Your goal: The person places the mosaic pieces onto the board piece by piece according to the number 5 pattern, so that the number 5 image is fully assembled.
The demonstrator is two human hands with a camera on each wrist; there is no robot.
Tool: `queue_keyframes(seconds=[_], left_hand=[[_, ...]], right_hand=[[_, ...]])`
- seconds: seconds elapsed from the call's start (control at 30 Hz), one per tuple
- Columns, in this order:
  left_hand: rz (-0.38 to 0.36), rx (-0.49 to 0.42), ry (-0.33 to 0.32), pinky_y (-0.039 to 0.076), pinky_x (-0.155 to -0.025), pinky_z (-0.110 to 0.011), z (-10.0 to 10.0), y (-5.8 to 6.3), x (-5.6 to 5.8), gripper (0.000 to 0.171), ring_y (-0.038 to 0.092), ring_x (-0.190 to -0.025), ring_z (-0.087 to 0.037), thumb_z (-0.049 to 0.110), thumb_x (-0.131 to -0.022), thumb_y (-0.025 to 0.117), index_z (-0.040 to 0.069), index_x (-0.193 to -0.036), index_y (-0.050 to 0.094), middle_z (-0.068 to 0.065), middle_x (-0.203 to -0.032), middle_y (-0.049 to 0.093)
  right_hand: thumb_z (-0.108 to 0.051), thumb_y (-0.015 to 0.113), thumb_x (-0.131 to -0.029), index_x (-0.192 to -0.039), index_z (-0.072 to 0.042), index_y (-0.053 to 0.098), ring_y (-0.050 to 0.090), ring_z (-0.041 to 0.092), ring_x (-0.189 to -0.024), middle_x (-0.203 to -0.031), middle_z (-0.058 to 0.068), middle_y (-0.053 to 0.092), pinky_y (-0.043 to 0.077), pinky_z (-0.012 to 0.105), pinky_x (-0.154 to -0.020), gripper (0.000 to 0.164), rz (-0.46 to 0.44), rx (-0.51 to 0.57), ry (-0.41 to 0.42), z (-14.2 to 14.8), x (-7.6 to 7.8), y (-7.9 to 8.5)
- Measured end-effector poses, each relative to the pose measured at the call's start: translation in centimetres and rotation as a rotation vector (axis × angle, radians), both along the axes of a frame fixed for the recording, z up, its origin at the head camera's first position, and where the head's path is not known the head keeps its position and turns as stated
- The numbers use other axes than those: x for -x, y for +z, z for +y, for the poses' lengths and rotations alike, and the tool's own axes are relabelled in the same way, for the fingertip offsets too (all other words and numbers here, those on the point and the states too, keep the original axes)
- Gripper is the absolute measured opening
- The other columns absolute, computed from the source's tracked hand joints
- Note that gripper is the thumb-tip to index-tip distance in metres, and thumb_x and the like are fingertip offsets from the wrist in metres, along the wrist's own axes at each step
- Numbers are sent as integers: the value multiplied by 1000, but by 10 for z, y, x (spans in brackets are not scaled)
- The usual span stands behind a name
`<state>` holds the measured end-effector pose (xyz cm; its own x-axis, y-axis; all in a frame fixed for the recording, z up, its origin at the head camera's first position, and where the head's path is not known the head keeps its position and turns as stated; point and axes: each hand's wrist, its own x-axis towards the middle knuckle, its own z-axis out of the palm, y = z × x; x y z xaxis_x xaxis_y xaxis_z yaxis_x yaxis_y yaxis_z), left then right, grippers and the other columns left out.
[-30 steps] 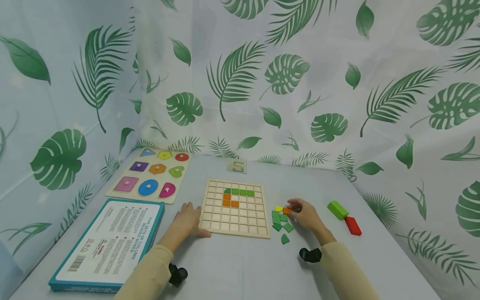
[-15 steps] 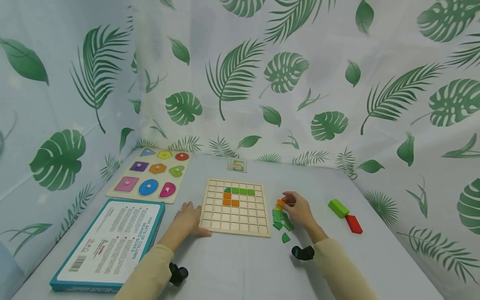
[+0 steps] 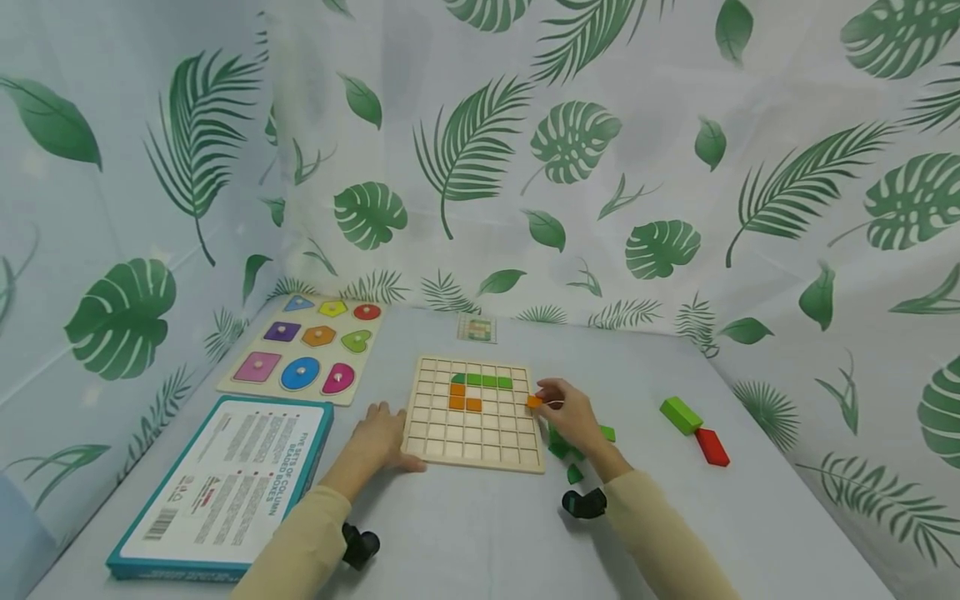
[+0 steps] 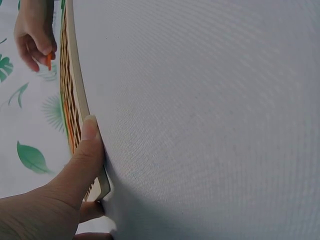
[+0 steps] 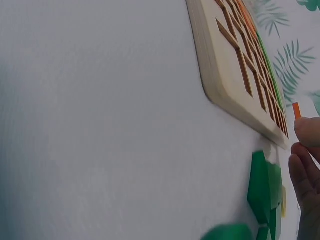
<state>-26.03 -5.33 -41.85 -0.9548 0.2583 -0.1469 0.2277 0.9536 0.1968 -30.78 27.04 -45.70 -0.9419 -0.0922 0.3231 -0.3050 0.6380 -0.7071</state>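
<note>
Pinching orange piece [image 3: 533,402]: right hand [image 3: 567,416]. Piece probably handling light, stiff; edges seeming best hold. Left hand [image 3: 378,437], fingers extended, touching grid board [image 3: 476,434].

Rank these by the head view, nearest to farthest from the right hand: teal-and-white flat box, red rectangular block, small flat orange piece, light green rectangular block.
1. Small flat orange piece: pinched in the right hand.
2. Light green rectangular block: to that hand's right.
3. Red rectangular block: just beyond the green one, also right.
4. Teal-and-white flat box: far left.
</note>
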Motion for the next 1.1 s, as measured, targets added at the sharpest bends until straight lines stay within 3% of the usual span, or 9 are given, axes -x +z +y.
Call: queue_keyframes(seconds=[0.47,1.1], left_hand=[[-2,-43,-3,36,-100,-53,0,1,1,93,35,-128,-46,51,-67,81,-6,-133,47,-35,-133,40],[2,-50,4,37,-99,-54,0,-3,2,94,35,-127,-46,50,-66,82,-6,-133,48,-34,-134,39]], right_hand=[[8,68,-80,-117,5,58,62,24,-90,-97,11,64,52,35,-79,39,54,-32,85,-38,5,-1],[5,67,-79,-115,3,59,60,18,-85,-93,5,64,52,32,-76,37,17,-87,130,-62,14,-5]])
